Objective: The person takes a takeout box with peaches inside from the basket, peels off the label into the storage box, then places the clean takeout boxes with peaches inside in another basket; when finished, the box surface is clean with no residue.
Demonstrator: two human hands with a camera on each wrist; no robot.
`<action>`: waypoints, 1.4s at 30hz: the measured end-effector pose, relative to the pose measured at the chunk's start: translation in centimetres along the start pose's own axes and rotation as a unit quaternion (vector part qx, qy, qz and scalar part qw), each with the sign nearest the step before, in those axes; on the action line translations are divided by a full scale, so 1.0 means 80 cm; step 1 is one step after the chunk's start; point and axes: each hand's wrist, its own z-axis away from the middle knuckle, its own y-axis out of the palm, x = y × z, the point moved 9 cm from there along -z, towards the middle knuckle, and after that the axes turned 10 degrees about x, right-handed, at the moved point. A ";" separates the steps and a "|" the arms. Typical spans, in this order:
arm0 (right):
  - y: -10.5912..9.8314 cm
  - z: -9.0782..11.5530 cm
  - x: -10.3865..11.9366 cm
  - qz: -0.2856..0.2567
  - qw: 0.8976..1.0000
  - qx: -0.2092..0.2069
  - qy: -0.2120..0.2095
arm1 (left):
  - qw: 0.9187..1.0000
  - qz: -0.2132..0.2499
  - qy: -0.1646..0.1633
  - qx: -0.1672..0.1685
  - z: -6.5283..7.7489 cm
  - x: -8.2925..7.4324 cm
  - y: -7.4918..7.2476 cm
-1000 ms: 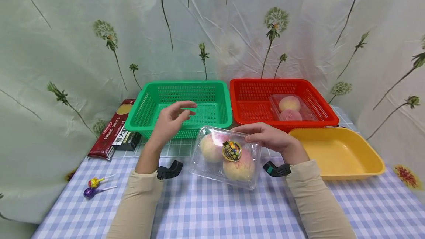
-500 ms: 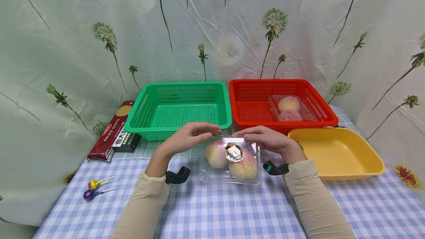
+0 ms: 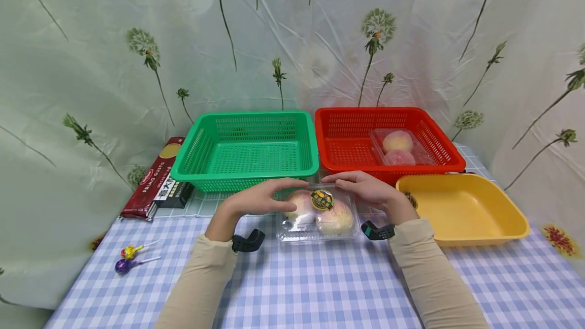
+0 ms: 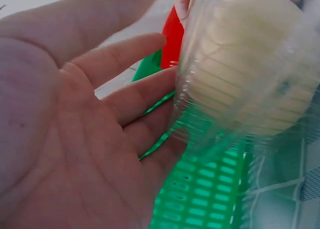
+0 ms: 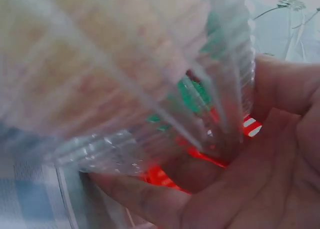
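A clear plastic box of peaches [image 3: 335,217], with a round black-and-gold sticker on its lid, is tilted above the checked cloth in the head view. My right hand [image 3: 372,192] grips its far right corner; the right wrist view has thumb and fingers [image 5: 150,199] around the ribbed plastic. At the box's left side is my left hand [image 3: 260,199], its fingers loosely extended along the far edge and its thumb over the lid. In the left wrist view the palm faces the box and the fingertips [image 4: 170,79] are right at its wall.
Behind stand a green basket [image 3: 201,182] and a red basket [image 3: 338,166] holding another box of peaches [image 3: 397,142]. A yellow tray [image 3: 461,212] sits at right. Left are a dark red spaghetti pack [image 3: 146,182], a black box [image 3: 175,194] and two lollipops [image 3: 125,265].
My left hand has come from above the green basket down and right to the box's left side. The box has levelled sideways and its near edge has risen, still in my right hand.
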 end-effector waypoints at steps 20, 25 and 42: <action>0.042 0.015 0.076 0.265 0.962 0.058 -0.041 | 0.997 -0.072 0.010 0.005 -0.013 0.006 0.007; 0.047 0.007 0.080 0.284 0.957 0.034 -0.057 | 0.999 -0.039 -0.001 0.008 -0.012 0.012 0.009; 0.038 0.001 0.087 0.213 0.973 -0.049 -0.077 | 1.000 0.022 0.004 0.010 -0.014 0.026 0.011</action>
